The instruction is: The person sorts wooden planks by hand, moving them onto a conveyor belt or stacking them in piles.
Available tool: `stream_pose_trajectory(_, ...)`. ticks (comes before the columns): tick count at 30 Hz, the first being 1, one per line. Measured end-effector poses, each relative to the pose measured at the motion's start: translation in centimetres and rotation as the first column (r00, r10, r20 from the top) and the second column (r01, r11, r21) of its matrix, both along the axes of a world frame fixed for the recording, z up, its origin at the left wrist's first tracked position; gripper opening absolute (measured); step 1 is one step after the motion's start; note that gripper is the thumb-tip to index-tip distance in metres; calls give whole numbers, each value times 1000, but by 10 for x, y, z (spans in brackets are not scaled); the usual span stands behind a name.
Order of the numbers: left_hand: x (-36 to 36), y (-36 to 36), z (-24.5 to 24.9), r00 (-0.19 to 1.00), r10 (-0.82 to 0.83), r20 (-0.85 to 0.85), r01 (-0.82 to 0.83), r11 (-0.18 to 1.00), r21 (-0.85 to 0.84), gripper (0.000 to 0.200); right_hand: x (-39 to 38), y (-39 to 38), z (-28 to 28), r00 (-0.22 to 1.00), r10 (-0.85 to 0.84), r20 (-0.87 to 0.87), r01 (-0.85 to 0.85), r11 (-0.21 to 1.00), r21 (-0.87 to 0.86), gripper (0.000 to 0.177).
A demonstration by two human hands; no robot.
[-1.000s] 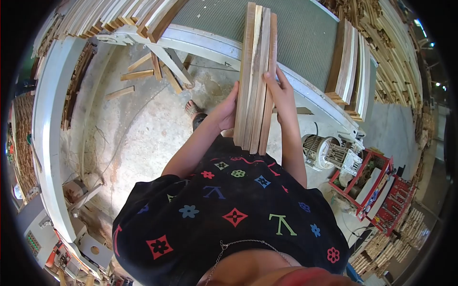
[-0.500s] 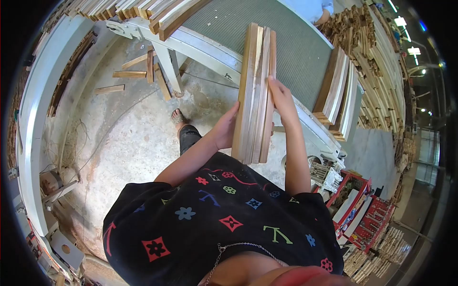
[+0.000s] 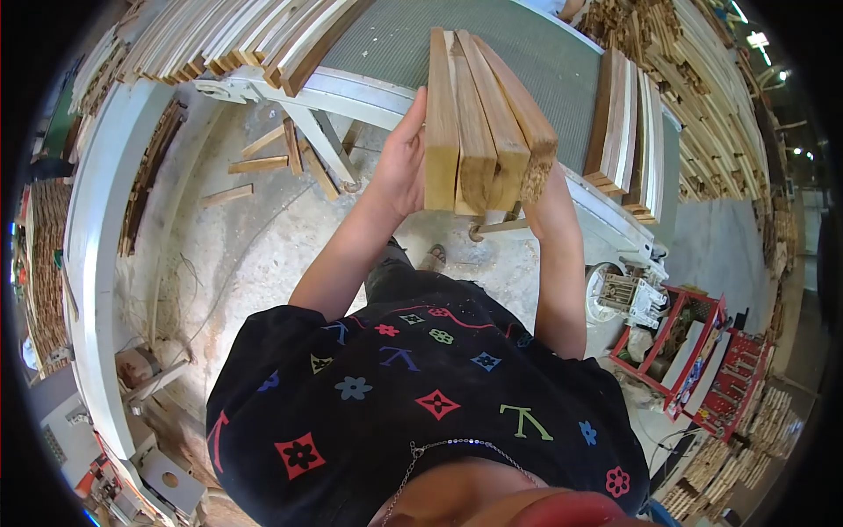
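I hold a bundle of several wooden slats (image 3: 479, 123) up in front of me, its cut ends tilted toward the camera. My left hand (image 3: 399, 162) presses flat against the bundle's left side. My right hand (image 3: 549, 198) supports it from the right and below, mostly hidden behind the wood. The bundle hangs above the edge of a green conveyor belt (image 3: 544, 61).
Another stack of slats (image 3: 628, 132) lies on the belt to the right. More slats (image 3: 255, 35) pile at the belt's upper left. Loose offcuts (image 3: 259, 162) lie on the concrete floor. A motor (image 3: 623, 294) and red racks (image 3: 702, 360) stand right; wood stacks (image 3: 711, 97) fill the far right.
I have raised the bundle and tipped its near ends up toward the camera. My left hand slid higher along its side; my right hand dropped behind and under it.
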State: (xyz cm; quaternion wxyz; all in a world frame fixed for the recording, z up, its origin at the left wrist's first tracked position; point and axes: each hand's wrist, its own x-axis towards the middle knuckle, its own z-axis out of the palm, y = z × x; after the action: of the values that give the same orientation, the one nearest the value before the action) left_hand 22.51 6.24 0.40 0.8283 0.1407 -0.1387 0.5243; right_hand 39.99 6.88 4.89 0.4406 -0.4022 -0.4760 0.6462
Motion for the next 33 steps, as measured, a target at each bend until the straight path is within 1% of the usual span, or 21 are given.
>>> stream_pose_trajectory(2,0,2,-1,1000,23,-5,-23,1000,12,65,-5,-1,5,999,-18,-44,19,1000,22,52)
stream_pose_trajectory(5,0,2,1,999,17,32,-17,1000,3,65,-8,0,4,1000,-11,-18,12,998,69,52)
stream_pose_trajectory(7,0,-1,-2,986,66,-152,-75,996,-52,67,-1,4,2,993,68,95,-78,991,106,55)
stream_pose_trajectory(8,0,-5,-10,929,116,-351,-155,984,-83,68,8,9,3,971,145,189,-170,977,126,58)
stream_pose_trajectory(10,-1,-20,-26,876,85,-475,-185,969,-166,73,23,18,-4,925,201,324,-257,956,140,59)
stream_pose_trajectory(11,0,-30,-36,913,28,-407,-129,966,-222,76,31,22,-20,912,189,363,-258,955,150,58)
stream_pose_trajectory(12,5,-37,-53,933,38,-358,-47,999,-16,85,32,26,-33,899,180,399,-263,951,164,56)
stream_pose_trajectory(13,16,-46,-66,885,-52,-462,-113,940,-322,107,24,23,-42,920,106,378,-196,959,207,56)
stream_pose_trajectory(14,20,-51,-78,903,-94,-420,-114,889,-444,110,10,19,-51,936,34,350,-126,962,244,56)
stream_pose_trajectory(16,19,-58,-134,892,-166,-420,-52,886,-461,102,-19,22,-80,774,-135,619,-231,849,474,72)
stream_pose_trajectory(17,20,-60,-133,860,-176,-478,-113,849,-515,98,-33,22,-86,664,-257,702,-296,772,563,80)
stream_pose_trajectory(18,21,-59,-131,827,-194,-528,-171,808,-564,95,-50,20,-80,606,-279,745,-273,807,524,85)
stream_pose_trajectory(20,17,-54,-133,849,-162,-503,-161,828,-538,90,-78,23,-63,476,-317,820,-210,865,456,95)
stream_pose_trajectory(21,12,-47,-134,860,-144,-490,-157,839,-522,87,-82,36,-70,469,-335,817,-246,839,485,99)
stream_pose_trajectory(24,-15,-22,-118,842,-105,-529,-218,831,-511,90,-112,75,-66,457,-264,849,-307,849,430,99)
stream_pose_trajectory(25,-29,-18,-129,879,-205,-431,-93,811,-577,93,-127,94,-64,460,-266,847,-298,853,429,102)
stream_pose_trajectory(27,-54,-18,-156,845,-151,-513,-79,914,-398,94,-155,140,-68,468,-278,839,-280,854,439,106)
stream_pose_trajectory(28,-68,-20,-170,822,-123,-556,-62,951,-302,95,-171,164,-72,476,-286,831,-263,856,445,108)
stream_pose_trajectory(29,-83,-24,-185,721,-153,-676,-83,949,-304,94,-190,189,-77,501,-302,811,-219,863,456,111)
stream_pose_trajectory(31,-109,-39,-190,621,-125,-773,-268,894,-360,90,-220,237,-86,533,-333,778,-122,879,461,117)
stream_pose_trajectory(33,-130,-63,-200,552,-146,-821,-386,828,-407,87,-239,269,-90,754,-197,627,-24,945,326,125)
